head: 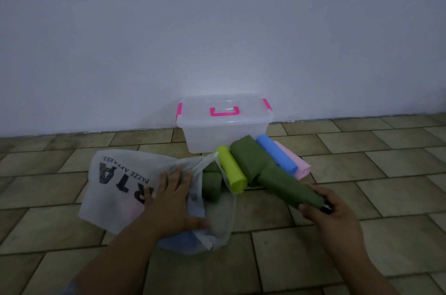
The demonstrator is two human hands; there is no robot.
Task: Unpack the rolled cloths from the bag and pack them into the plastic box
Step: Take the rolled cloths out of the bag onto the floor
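Your left hand (173,198) lies flat, fingers spread and released, pressing the white bag (115,188) onto the tiled floor (386,174). Your right hand (330,212) is curled around the near end of a dark green rolled cloth (287,183), whose far end touches the other rolls. Another dark green roll (212,186) sits in the bag's mouth. Just beyond, side by side on the floor, lie a lime roll (233,170), a thick green roll (248,157), a blue roll (275,153) and a pink roll (298,165). Behind them, at the floor's far edge against the wall (217,29), stands the clear plastic box (224,135), its lid (198,113) on and a pink handle (224,112) on top.
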